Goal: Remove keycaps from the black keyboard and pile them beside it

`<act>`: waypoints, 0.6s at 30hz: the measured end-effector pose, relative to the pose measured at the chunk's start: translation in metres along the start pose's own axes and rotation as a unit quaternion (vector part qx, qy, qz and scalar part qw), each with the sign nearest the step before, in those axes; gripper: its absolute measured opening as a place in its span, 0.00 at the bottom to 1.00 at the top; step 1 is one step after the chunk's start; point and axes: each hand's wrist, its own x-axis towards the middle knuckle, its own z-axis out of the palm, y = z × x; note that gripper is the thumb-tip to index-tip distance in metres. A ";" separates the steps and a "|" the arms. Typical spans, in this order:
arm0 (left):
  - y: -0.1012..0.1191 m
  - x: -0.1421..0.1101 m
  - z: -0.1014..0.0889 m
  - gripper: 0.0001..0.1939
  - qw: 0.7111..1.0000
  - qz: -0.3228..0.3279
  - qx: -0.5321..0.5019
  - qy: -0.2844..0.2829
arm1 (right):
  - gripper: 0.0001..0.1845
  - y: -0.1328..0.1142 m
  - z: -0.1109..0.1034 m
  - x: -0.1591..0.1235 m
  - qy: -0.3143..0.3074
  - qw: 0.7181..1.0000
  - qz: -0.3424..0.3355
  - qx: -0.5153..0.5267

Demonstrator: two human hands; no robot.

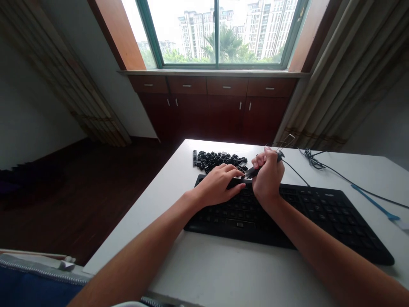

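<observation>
A black keyboard [319, 213] lies across the white table [223, 268]. My left hand [220, 184] rests on its upper left part, fingers stretched flat over the top edge. My right hand [268, 175] is closed round a slim dark tool [255, 170], whose tip points down at the keyboard's top row next to my left fingertips. A heap of loose black keycaps [219, 160] sits on the table just behind the keyboard.
A black cable [335, 172] runs from the keyboard toward the right edge, with a wire loop tool [287, 140] near it. A thin blue tool [377, 205] lies at the right. Wooden cabinets [217, 106] stand under the window beyond the table.
</observation>
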 end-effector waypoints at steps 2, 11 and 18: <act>0.000 0.000 -0.006 0.14 1.000 0.002 0.006 -0.007 | 0.20 -0.010 -0.002 0.014 -0.011 1.000 0.003 -0.020; -0.009 -0.002 -0.047 0.34 0.935 -0.224 0.274 -0.009 | 0.25 -0.066 -0.043 0.065 -0.415 0.811 0.017 -0.412; -0.011 -0.005 -0.045 0.37 0.864 -0.379 0.307 -0.124 | 0.14 -0.049 -0.045 0.057 -0.557 0.691 0.044 -0.458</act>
